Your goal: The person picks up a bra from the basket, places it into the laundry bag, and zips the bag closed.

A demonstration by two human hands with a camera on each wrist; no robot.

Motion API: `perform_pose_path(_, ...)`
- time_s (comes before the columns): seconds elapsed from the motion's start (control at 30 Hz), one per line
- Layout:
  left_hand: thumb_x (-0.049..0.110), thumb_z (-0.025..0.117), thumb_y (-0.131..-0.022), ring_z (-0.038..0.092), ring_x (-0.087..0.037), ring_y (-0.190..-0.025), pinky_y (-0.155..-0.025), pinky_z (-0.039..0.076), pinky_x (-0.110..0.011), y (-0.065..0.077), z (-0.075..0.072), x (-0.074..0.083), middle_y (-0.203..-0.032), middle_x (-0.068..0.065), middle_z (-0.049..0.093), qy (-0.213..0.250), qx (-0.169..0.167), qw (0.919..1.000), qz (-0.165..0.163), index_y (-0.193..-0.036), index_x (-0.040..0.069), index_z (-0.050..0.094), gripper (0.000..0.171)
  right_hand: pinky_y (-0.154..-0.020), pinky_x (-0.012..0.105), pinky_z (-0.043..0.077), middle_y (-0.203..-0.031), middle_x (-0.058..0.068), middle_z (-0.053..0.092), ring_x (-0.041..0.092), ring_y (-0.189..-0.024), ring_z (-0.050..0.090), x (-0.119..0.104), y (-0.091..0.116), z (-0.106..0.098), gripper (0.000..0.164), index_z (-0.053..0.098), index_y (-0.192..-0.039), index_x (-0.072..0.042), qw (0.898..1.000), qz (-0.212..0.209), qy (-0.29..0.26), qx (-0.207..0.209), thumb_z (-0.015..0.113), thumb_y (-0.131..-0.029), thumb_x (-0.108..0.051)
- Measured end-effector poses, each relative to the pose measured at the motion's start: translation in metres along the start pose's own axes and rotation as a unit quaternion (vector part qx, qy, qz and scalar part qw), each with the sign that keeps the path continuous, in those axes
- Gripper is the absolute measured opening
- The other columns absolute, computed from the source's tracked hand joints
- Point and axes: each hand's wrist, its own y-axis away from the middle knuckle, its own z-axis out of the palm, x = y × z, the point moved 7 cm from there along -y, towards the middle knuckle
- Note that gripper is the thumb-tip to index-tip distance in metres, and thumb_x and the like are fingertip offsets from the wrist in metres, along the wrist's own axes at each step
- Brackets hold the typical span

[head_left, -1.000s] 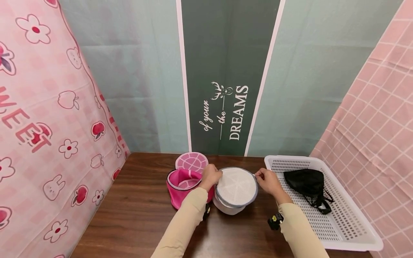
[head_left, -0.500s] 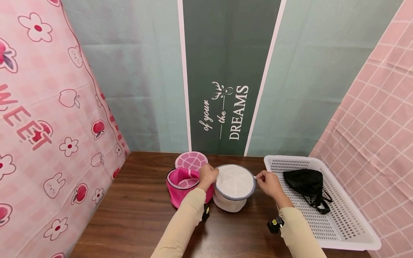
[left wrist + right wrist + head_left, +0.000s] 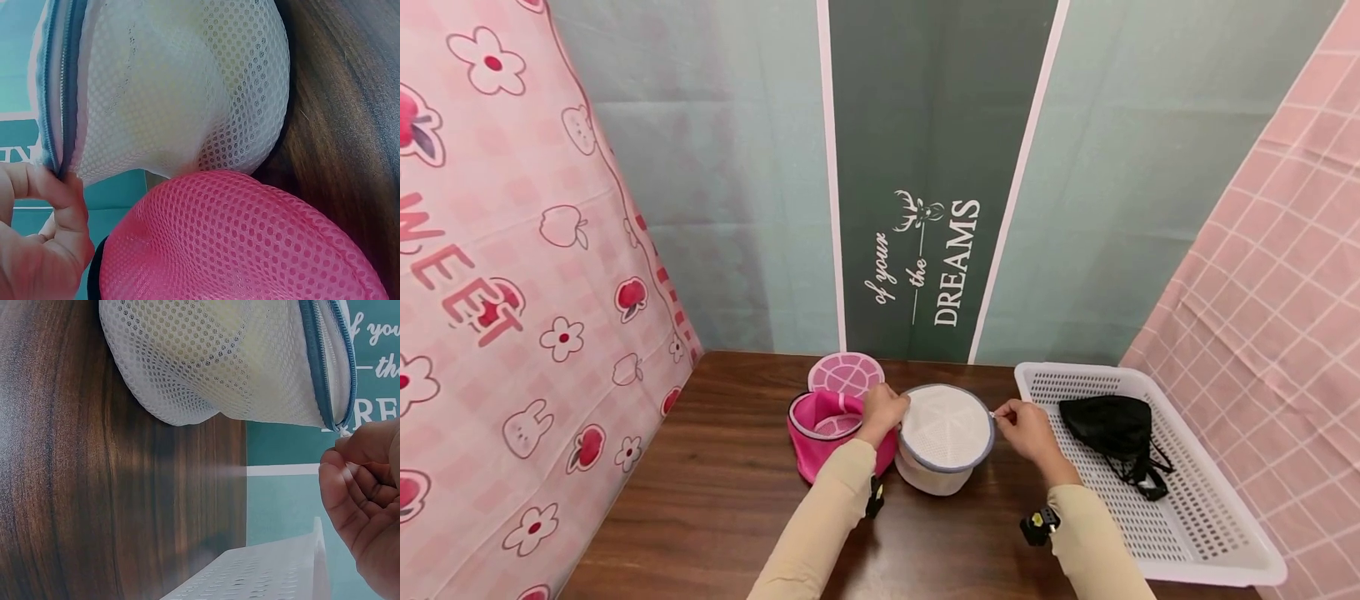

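A round white mesh laundry bag [image 3: 946, 429] with a blue-grey zipper round its top stands on the wooden table. Its lid lies over the top, and something pale yellow shows dimly through the mesh in the left wrist view. My left hand [image 3: 883, 414] pinches the left side of the zipper rim [image 3: 62, 94] between thumb and finger. At the opposite side, my right hand [image 3: 1028, 427] pinches the small zipper pull [image 3: 343, 431]. Touching the white bag on the left is a pink mesh laundry bag [image 3: 811, 457], unzipped, its round lid [image 3: 846, 374] flipped back.
On the right sits a white perforated plastic basket [image 3: 1213, 500] with a black drawstring pouch [image 3: 1108, 423] inside. Fabric hangings [image 3: 760, 183] stand behind the brown wooden table [image 3: 700, 467] and along both sides.
The white bag's rim has shifted slightly left and up, and a bit more of its side shows. Both hands keep their pinches, with the left a little further left.
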Motion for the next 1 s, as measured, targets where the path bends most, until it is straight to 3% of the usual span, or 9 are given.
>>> perform_pose_path(0.1,0.017,0.063,-0.082,0.051,-0.015,-0.039,-0.038,0.04,-0.022,0.001,0.0,0.001,-0.05,-0.005,0.05,-0.009,-0.006,0.9999,0.008,-0.061,0.005,0.056,0.026,-0.056,0.034,0.042,-0.068,0.002,0.058,0.017,-0.06,0.049,0.0,0.001,0.0,0.005,0.064,-0.076,-0.004,1.0,0.003,0.0,0.002,0.066,-0.078,0.001)
perform_pose_path(0.27,0.026,0.061,-0.083,0.053,-0.019,-0.06,-0.053,0.043,-0.031,0.0,-0.002,0.008,-0.063,-0.003,0.054,-0.08,-0.016,0.9964,0.023,-0.068,0.006,0.06,0.024,-0.056,0.034,0.042,-0.068,0.002,0.058,0.017,-0.061,0.049,0.001,0.0,0.001,0.006,0.064,-0.077,-0.004,1.0,0.004,0.0,0.004,0.066,-0.078,0.001)
perform_pose_path(0.4,0.03,0.059,-0.086,0.056,-0.023,-0.073,-0.066,0.046,-0.037,-0.002,0.0,0.015,-0.077,-0.005,0.058,-0.117,-0.03,0.9924,0.023,-0.083,0.005,0.061,0.025,-0.056,0.034,0.041,-0.068,0.002,0.058,0.017,-0.06,0.049,0.001,-0.001,0.001,0.006,0.064,-0.077,-0.004,1.0,0.002,-0.002,0.003,0.065,-0.079,0.001)
perform_pose_path(0.53,0.027,0.059,-0.086,0.058,-0.028,-0.087,-0.076,0.047,-0.04,-0.004,0.003,0.025,-0.093,-0.01,0.061,-0.144,-0.021,0.9884,0.045,-0.101,0.003,0.062,0.028,-0.056,0.035,0.042,-0.068,0.002,0.058,0.018,-0.061,0.049,0.001,-0.003,0.001,0.005,0.064,-0.077,-0.004,1.0,0.0,-0.005,0.003,0.066,-0.079,0.001)
perform_pose_path(0.77,0.023,0.059,-0.086,0.058,-0.03,-0.089,-0.076,0.046,-0.041,-0.004,0.013,0.048,-0.096,-0.012,0.058,-0.217,0.0,0.9692,0.116,-0.103,0.005,0.064,0.025,-0.056,0.034,0.042,-0.067,0.001,0.057,0.017,-0.06,0.049,-0.004,-0.005,0.002,0.007,0.063,-0.076,-0.004,1.0,-0.015,-0.007,0.007,0.066,-0.077,0.001)
perform_pose_path(1.0,0.023,0.059,-0.085,0.054,-0.028,-0.091,-0.074,0.043,-0.044,-0.001,0.028,0.066,-0.095,-0.011,0.056,-0.277,-0.007,0.9484,0.154,-0.101,0.01,0.065,0.021,-0.055,0.034,0.042,-0.066,0.002,0.056,0.017,-0.06,0.049,-0.004,-0.005,0.002,0.006,0.063,-0.075,-0.002,1.0,-0.021,-0.005,0.012,0.066,-0.076,0.002)
